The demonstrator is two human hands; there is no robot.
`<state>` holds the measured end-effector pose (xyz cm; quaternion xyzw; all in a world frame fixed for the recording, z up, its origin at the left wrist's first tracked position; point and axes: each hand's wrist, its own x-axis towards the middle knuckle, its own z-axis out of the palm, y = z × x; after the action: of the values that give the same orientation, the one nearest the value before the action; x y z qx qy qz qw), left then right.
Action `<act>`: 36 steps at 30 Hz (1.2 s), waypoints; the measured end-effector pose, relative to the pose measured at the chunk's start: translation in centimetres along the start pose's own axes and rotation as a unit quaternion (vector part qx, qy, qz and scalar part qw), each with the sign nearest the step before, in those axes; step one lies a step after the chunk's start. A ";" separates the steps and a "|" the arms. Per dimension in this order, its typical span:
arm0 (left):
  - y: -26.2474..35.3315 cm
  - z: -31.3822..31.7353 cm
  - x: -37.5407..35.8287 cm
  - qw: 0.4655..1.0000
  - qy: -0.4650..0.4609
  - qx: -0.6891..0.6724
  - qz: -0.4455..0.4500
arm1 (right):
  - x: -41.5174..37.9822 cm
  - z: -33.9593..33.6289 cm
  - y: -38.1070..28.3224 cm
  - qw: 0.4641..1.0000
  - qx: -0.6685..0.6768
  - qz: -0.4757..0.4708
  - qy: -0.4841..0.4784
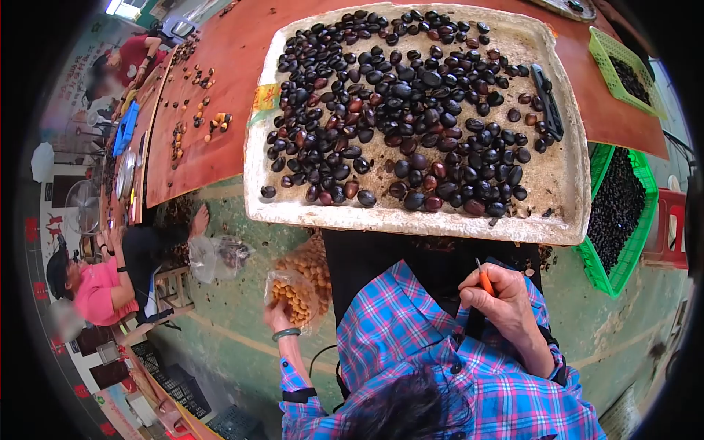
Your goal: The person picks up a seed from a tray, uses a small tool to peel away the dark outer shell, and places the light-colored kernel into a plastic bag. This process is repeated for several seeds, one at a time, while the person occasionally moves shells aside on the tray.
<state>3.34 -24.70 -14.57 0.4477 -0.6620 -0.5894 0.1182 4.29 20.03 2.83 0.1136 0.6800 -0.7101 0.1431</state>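
My right hand (506, 297) is closed around a small orange-handled knife (486, 281), its thin blade pointing up toward the tray. My left hand (279, 320) is low on the left, its fingers closed at the rim of a clear plastic bag (312, 317) of yellow-orange kernels; some fingertips are hidden. Behind that bag lies a mesh sack (312, 257) with more of the kernels. Ahead of me, a white-rimmed tray (411, 224) carries many dark, shiny nuts (402, 92). A black utility knife (546, 103) rests at the tray's right side.
A green crate (623, 282) of dark pieces stands at right, beside a red stool (669, 227). A yellow-green basket (601, 51) sits on the red table (220, 44). Two people work at left, one in a pink shirt (103, 297). Another plastic bag (213, 257) lies on the floor.
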 end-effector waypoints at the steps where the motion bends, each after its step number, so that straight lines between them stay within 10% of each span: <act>1: -1.7 -0.7 1.2 0.996 0.045 0.036 -0.062 | 0.0 -0.1 -0.1 1.000 0.005 0.013 0.002; 6: -5.6 -1.8 3.9 0.987 0.008 0.146 -0.068 | 0.0 -0.1 -0.1 1.000 0.002 0.010 -0.003; 8: -2.1 -0.2 2.4 0.823 0.116 0.465 0.304 | -0.2 -0.1 0.2 1.000 -0.004 0.004 -0.005; 13: 13.3 11.5 -6.4 0.854 -0.047 0.232 0.463 | -0.1 0.2 0.4 0.998 0.052 0.032 -0.002; 20: 21.6 29.4 -14.7 0.644 -0.350 0.176 0.657 | -0.3 -0.4 0.7 0.999 0.024 0.007 0.024; 28: 20.0 40.6 -17.5 0.533 -0.314 0.374 0.691 | 0.0 -1.3 1.8 0.998 0.050 -0.001 0.032; 36: 18.6 35.8 -18.1 0.490 -0.389 0.338 0.703 | 0.1 -1.9 1.6 0.997 0.061 0.011 0.050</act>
<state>-19.21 10.91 -1.30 -0.4355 -0.8844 -0.1555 0.0634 4.73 21.90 1.22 0.1651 0.6402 -0.7422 0.1098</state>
